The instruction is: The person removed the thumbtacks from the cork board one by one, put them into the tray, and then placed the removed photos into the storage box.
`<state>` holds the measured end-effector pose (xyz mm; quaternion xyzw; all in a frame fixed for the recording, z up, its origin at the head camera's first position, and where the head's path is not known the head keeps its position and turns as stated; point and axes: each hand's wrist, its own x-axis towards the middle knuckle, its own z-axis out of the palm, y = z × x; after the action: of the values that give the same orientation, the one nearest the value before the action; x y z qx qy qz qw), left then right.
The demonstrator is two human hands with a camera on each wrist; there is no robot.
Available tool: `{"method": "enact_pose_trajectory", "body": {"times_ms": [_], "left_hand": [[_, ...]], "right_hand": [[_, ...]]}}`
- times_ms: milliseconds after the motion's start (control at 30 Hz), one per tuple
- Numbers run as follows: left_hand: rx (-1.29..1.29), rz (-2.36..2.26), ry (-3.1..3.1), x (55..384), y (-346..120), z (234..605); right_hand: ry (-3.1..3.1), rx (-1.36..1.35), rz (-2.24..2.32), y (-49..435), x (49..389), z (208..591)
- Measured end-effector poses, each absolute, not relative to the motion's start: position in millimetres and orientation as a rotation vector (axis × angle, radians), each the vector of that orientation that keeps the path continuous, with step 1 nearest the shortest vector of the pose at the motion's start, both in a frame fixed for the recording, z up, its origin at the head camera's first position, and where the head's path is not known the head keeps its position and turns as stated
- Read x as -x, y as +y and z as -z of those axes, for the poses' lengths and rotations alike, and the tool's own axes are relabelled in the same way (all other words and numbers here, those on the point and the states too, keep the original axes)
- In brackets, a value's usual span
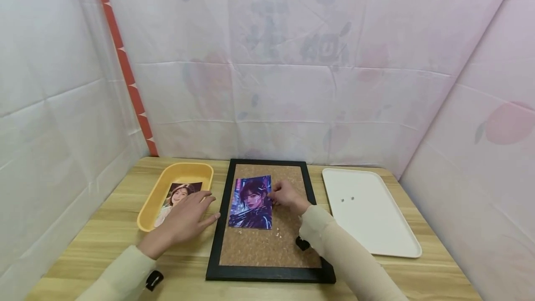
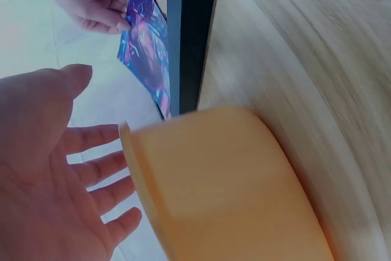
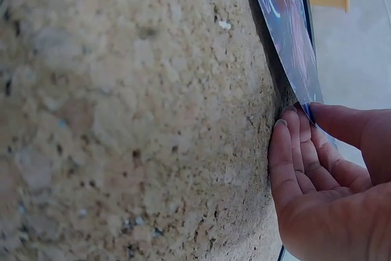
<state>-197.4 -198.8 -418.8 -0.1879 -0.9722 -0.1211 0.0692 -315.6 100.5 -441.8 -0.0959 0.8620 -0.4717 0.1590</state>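
Note:
My right hand point(image 1: 288, 195) pinches the right edge of a purple-blue illustrated photo print point(image 1: 251, 203) on a black-framed cork board point(image 1: 251, 252). In the right wrist view, the thumb lies on the face of the print point(image 3: 287, 29) and the fingertips are behind its edge, close to the cork. That edge is lifted from the board. My left hand point(image 1: 185, 219), fingers extended, is over the right side of a yellow tray point(image 1: 155, 196) and partly covers a portrait photo point(image 1: 179, 193) in it. In the left wrist view, its fingertips are right at the tray's rim point(image 2: 137, 163).
To the right of the board lies a white tray point(image 1: 376, 226) with two small dark pieces point(image 1: 347, 199) on it. Small white flecks point(image 1: 278, 233) dot the cork below the print. Pale printed curtains point(image 1: 284, 82) enclose the wooden table point(image 1: 96, 226) at the back and sides.

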Motion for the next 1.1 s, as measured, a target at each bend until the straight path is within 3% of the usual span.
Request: {"method": "enact_pose_trajectory", "body": {"times_ms": [1100], "left_hand": [[0.310, 0.493, -2.876, 151.4, -294.6, 435.2]], "right_hand": [[2.243, 0.347, 1.479, 106.8, 321.2, 414.3]]}}
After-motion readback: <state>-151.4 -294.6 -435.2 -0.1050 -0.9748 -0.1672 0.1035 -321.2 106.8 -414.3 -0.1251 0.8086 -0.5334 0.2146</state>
